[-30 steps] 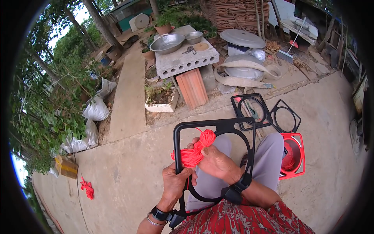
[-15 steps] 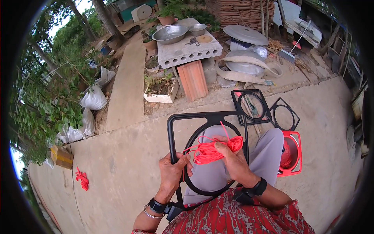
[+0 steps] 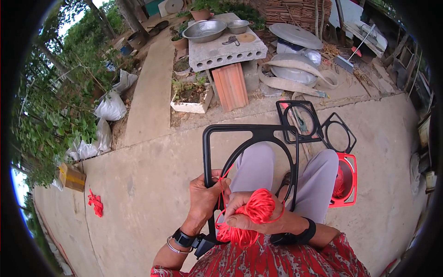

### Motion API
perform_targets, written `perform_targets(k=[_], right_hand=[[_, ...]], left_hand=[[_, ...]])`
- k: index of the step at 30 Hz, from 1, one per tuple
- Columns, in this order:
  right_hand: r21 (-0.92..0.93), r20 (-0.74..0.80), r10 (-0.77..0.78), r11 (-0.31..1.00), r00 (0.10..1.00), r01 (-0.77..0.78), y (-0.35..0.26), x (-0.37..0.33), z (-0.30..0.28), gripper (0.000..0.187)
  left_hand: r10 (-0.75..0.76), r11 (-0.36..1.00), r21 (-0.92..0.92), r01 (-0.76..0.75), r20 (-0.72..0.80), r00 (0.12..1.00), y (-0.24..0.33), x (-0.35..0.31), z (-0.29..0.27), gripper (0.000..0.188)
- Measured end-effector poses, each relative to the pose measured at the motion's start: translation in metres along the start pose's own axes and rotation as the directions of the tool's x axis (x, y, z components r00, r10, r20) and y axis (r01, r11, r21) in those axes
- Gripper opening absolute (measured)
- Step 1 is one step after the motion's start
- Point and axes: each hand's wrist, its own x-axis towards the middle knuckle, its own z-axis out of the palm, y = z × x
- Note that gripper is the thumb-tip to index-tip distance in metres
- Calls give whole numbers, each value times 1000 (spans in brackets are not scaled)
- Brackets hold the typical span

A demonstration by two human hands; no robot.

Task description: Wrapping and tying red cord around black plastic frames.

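Note:
A black plastic frame, square outside with a round ring inside, stands tilted over my lap. My left hand is closed round its left bar, and a strand of red cord runs past that thumb and fingers. The strand is looped at the bar and ring. In my right hand is a hank of red cord, squeezed at its middle so that loops bulge out above and below. This hand sits low inside the frame, close to my shirt. The fingers underneath the hank are partly hidden.
Two more black frames lie on the concrete ahead to the right. Beside my knee is a red frame with red netting or cord in it. Red scraps and a cardboard box are at left. Metal basins stand on a concrete slab.
My right hand has moved down and toward me with the cord hank, turning it from lying sideways to more upright. My left hand stays at the frame's left bar, slightly higher.

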Motion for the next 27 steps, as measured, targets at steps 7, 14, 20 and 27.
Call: perform_targets(k=[7,14,20,27], right_hand=[[206,-9,255,947,967,-248,28,-35,-27,12],[635,-321,454,755,831,-167,73,-50,-53,9],[688,-310,521,700,795,-190,87,-43,-60,9],[690,-273,489,699,828,-186,102,-44,-71,13]], left_hand=[[-82,993,-82,86,43,996,-2,-4,-18,12],[-178,964,-183,194,101,979,7,4,-13,26],[-200,966,-153,208,67,977,8,6,-10,30],[-181,971,-152,186,46,982,5,6,-9,14]])
